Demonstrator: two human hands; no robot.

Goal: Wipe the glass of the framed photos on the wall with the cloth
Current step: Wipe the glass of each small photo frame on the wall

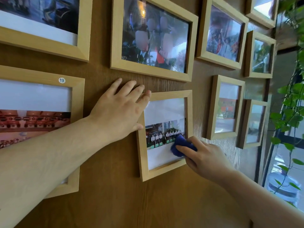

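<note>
A small light-wood framed photo [164, 112] of a line of people hangs low in the middle of the brown wood wall. My right hand [204, 155] presses a bunched blue cloth [180, 144] against the lower right part of its glass. My left hand [118, 109] lies flat, fingers spread, over the frame's upper left corner and the wall beside it, the thumb on the frame's left edge. Above hangs a larger framed photo [154, 37] of several people.
More wooden frames surround it: one numbered 19 [39, 99] at left, partly behind my left forearm, one [41, 22] at top left, several smaller ones [225, 106] at right. A trailing green plant [291, 104] and a window [283, 170] stand at the far right.
</note>
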